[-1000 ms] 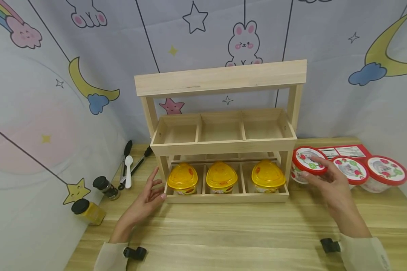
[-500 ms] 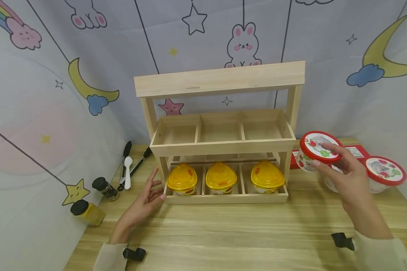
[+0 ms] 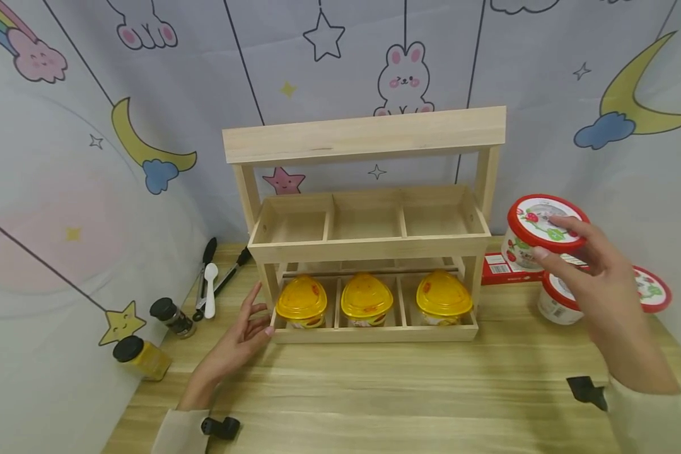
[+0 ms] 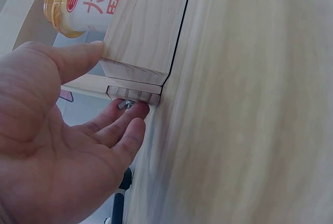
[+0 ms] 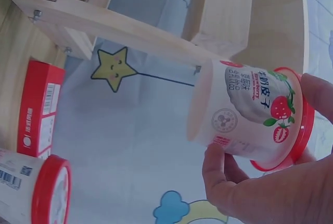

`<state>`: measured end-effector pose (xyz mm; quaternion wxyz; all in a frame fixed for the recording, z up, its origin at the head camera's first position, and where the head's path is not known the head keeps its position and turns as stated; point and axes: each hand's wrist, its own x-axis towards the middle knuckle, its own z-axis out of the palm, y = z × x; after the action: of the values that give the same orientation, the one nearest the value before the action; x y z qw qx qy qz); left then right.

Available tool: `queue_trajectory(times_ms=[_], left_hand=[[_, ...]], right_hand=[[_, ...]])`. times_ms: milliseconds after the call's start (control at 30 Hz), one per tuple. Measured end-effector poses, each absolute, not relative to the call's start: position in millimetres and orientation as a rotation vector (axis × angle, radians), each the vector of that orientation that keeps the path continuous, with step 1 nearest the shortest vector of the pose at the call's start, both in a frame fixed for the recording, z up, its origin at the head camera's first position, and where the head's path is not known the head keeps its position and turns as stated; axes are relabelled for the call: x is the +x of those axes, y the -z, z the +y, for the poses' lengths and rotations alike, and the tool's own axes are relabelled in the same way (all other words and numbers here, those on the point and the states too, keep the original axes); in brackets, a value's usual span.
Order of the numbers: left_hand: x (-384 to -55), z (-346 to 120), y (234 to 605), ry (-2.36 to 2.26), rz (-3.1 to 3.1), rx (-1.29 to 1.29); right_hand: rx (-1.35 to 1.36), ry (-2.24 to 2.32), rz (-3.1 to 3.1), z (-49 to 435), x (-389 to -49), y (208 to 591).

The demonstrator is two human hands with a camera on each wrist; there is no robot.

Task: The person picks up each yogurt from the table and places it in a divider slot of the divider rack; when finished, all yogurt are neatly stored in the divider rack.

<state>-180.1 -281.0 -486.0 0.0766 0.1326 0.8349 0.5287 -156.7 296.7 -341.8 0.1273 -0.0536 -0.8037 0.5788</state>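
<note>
My right hand (image 3: pixel 601 277) grips a white tub with a red lid (image 3: pixel 547 222), printed with strawberries, and holds it up off the table at the right. The tub's printed side and red rim show in the right wrist view. My left hand (image 3: pixel 238 340) holds the lower left front corner of a two-tier wooden rack (image 3: pixel 374 247). In the left wrist view, its thumb is on the front board and its fingers touch the side by a bolt. Several divided compartments make up the rack. Yellow-lidded cups (image 3: pixel 366 296) stand in the lower tier; the upper tier holds nothing.
A similar red-lidded tub (image 3: pixel 560 302) stands under the right hand, another (image 3: pixel 652 290) behind the wrist. A red box (image 3: pixel 502 270) lies by the rack. At left are a white spoon (image 3: pixel 210 290), black-handled tools (image 3: pixel 231 272), a black-capped jar (image 3: pixel 171 316) and a yellow jar (image 3: pixel 142 358).
My right hand has lifted the strawberry tub from beside the rack, moving it up and slightly right. More of the red box shows now. The left hand stays at the rack's corner.
</note>
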Motion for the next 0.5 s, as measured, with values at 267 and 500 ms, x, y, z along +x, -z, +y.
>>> queue_trajectory(times_ms=[267, 500], left_hand=[[-180, -282, 484, -1.58, 2.511, 0.399], [-180, -280, 485, -1.593, 2.502, 0.403]], right_hand=[[-0.064, -1.63, -2.304, 290, -158, 325], [-0.019, -1.613, -2.312, 283, -159, 312]])
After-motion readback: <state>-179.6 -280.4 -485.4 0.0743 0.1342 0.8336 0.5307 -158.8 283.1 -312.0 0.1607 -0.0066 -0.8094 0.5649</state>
